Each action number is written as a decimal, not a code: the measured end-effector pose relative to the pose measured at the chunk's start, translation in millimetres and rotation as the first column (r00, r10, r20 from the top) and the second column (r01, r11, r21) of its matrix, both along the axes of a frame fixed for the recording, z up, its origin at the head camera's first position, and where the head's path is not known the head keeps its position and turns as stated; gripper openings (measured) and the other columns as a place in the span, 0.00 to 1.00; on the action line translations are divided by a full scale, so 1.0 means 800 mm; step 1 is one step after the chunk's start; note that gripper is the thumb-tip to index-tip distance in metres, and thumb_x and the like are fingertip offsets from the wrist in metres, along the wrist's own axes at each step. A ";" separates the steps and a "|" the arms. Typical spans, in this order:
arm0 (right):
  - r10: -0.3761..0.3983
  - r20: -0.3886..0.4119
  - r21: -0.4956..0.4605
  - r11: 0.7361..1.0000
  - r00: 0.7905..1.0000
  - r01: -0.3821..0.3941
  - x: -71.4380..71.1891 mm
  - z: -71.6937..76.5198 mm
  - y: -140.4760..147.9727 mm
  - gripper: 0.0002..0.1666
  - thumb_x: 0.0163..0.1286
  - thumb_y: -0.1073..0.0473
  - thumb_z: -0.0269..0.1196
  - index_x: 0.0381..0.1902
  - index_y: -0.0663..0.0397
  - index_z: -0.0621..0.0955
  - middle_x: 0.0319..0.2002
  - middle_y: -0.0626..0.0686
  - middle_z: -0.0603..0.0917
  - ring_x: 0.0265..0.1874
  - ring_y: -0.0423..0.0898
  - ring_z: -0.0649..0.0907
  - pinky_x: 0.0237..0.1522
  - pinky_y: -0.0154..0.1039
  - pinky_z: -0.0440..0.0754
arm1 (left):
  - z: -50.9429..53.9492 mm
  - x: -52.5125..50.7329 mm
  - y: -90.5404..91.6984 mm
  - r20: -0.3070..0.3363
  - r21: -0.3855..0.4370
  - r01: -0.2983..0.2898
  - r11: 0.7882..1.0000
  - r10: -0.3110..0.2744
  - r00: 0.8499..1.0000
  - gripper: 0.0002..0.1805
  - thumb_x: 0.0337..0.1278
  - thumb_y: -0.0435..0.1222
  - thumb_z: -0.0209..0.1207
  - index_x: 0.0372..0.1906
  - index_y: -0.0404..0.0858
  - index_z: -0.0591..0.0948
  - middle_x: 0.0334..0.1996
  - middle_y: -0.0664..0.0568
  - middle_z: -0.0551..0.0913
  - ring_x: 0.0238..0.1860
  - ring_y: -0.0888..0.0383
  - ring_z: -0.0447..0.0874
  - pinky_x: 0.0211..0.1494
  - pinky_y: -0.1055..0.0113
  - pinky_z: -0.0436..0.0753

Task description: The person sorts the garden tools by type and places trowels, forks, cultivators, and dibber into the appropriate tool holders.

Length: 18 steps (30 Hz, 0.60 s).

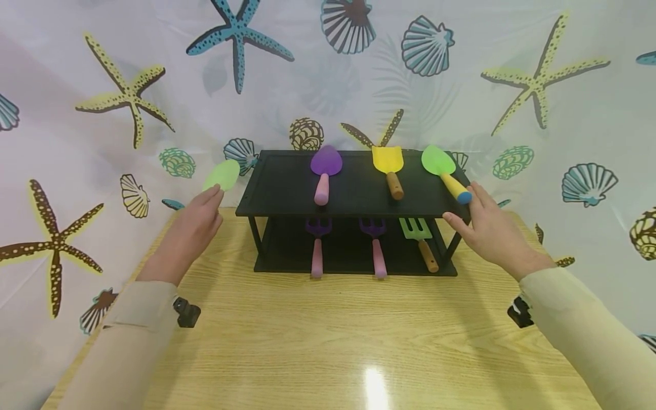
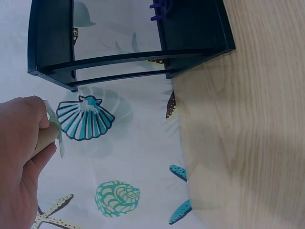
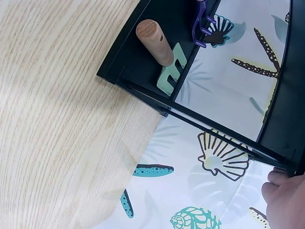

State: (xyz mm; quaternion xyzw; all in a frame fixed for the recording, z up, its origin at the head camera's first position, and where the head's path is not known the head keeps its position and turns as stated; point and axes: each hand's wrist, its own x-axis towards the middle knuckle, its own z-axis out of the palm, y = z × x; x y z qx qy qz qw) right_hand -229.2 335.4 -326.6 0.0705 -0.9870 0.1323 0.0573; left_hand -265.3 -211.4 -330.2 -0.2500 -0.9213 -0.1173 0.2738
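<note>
My left hand (image 1: 192,228) holds a toy trowel with a light green blade (image 1: 222,175), left of a black two-tier shelf (image 1: 287,193). In the left wrist view its pale handle (image 2: 44,138) sits between thumb and fingers. My right hand (image 1: 492,228) grips the shelf's upper right corner, thumb at the front edge. Beside those fingers lies a green trowel (image 1: 453,185) with a yellow, blue-tipped handle. Also on the top tier are a purple trowel (image 1: 326,165) with a pink handle and a yellow shovel (image 1: 388,162) with a brown handle.
On the lower tier lie two purple forks (image 1: 317,256) (image 1: 378,256) with pink handles and a green fork (image 1: 424,245) with a brown handle. The shelf stands at the back of a wooden table (image 1: 328,330), before a shell-patterned curtain (image 1: 328,74).
</note>
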 end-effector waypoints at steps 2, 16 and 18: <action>0.000 -0.002 0.001 1.000 1.000 0.000 0.000 0.000 0.000 0.58 0.74 0.28 0.42 0.77 0.71 0.40 0.78 0.71 0.40 0.72 0.75 0.55 0.69 0.70 0.59 | 0.004 -0.001 0.003 -0.001 -0.010 -0.007 1.000 0.007 1.000 0.22 0.61 0.20 0.50 0.60 0.19 0.73 0.61 0.27 0.76 0.61 0.33 0.76 0.62 0.45 0.78; -0.001 0.001 -0.006 1.000 1.000 0.001 0.001 0.001 -0.001 0.58 0.74 0.28 0.43 0.77 0.71 0.40 0.78 0.71 0.40 0.73 0.75 0.53 0.71 0.70 0.56 | 0.030 -0.009 0.039 0.007 -0.056 0.007 0.998 -0.006 1.000 0.22 0.62 0.22 0.55 0.61 0.21 0.74 0.63 0.32 0.76 0.65 0.39 0.75 0.65 0.49 0.78; -0.001 0.005 -0.008 1.000 1.000 0.001 0.001 0.001 -0.001 0.58 0.74 0.28 0.43 0.77 0.71 0.40 0.78 0.71 0.40 0.73 0.75 0.53 0.71 0.70 0.56 | 0.034 -0.009 0.047 0.056 -0.071 -0.002 0.997 0.006 0.998 0.23 0.63 0.23 0.55 0.63 0.22 0.72 0.65 0.32 0.74 0.67 0.39 0.73 0.66 0.49 0.76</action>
